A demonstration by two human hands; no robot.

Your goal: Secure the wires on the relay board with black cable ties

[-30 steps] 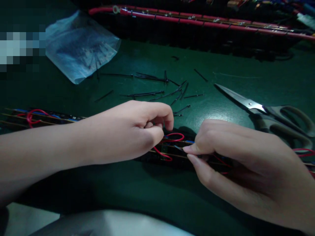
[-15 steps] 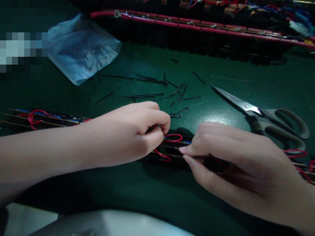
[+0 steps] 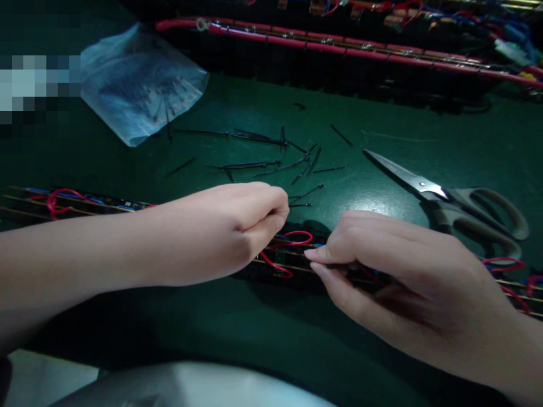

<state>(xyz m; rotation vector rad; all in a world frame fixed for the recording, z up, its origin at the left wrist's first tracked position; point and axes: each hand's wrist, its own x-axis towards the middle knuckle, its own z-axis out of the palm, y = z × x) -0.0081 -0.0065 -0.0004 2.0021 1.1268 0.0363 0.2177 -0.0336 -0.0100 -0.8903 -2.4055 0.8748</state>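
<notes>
A long dark strip with red and blue wires (image 3: 292, 257) lies across the green table (image 3: 263, 328) from left to right. My left hand (image 3: 229, 232) rests on it near the middle, fingers curled shut and pinched over the wires. My right hand (image 3: 399, 277) lies just right of a red wire loop (image 3: 297, 237), thumb and forefinger pressed together on the strip; whatever small thing they pinch is hidden. A gap of a few centimetres separates the two hands.
Scissors (image 3: 449, 200) lie open at the right, blades pointing left. Several black cable ties (image 3: 271, 161) are scattered behind my hands. A clear plastic bag (image 3: 136, 85) holding more ties sits at the back left. Another red wire harness (image 3: 339, 48) runs along the far edge.
My left fingers have curled in tighter and the hand has shifted slightly left. My right hand has crept a little to the left along the strip.
</notes>
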